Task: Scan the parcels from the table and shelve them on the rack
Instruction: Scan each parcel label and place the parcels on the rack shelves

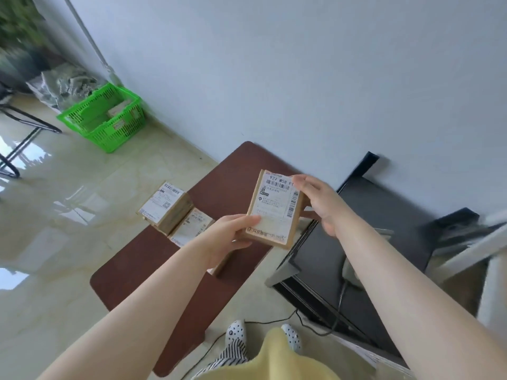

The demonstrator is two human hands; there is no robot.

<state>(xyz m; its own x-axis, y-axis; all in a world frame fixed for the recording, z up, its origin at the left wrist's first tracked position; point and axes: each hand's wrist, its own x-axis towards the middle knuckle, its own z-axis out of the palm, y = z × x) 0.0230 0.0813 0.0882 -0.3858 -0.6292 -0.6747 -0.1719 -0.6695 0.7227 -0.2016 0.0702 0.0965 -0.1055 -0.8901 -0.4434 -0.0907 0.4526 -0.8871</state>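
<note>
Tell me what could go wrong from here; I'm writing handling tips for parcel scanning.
The labelled brown cardboard parcel is held above the dark brown table only at its edges by the left hand and right hand, so it could slip. The stacked cardboard parcels overhang the table's edge and might fall.

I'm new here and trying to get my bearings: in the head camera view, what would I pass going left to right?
green basket → stacked parcels on the table → left hand → held parcel → right hand → black rack shelf.
</note>
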